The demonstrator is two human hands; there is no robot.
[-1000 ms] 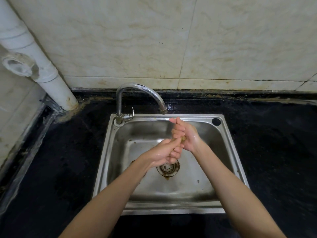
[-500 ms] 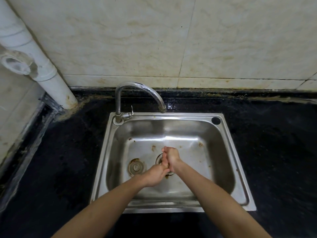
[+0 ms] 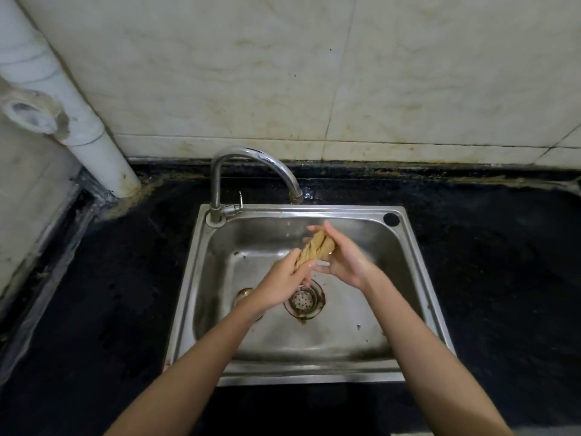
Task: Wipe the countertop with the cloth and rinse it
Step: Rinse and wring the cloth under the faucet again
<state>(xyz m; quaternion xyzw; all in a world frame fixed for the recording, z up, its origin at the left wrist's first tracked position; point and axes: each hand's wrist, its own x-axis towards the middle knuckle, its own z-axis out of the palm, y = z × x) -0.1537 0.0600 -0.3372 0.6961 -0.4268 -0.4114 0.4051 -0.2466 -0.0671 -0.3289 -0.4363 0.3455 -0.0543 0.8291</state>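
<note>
Head cam: both hands over the steel sink (image 3: 188,287), above the drain strainer (image 3: 304,299). Tan cloth (image 3: 315,248) twisted into a rope btwn them. Left hand (image 3: 280,287) w/ fingers curled tight round the lower end; right hand (image 3: 341,258) cupping the upper end, fingers bent around it, thumb up top. Curved chrome faucet (image 3: 251,165) at back-left, spout just behind the cloth. Black countertop (image 3: 487,278) all around, white pipe (image 3: 94,143) in the left corner.

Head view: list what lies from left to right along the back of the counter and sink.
White pipe → faucet → twisted cloth held in both hands over the sink → round hole in the sink rim.
</note>
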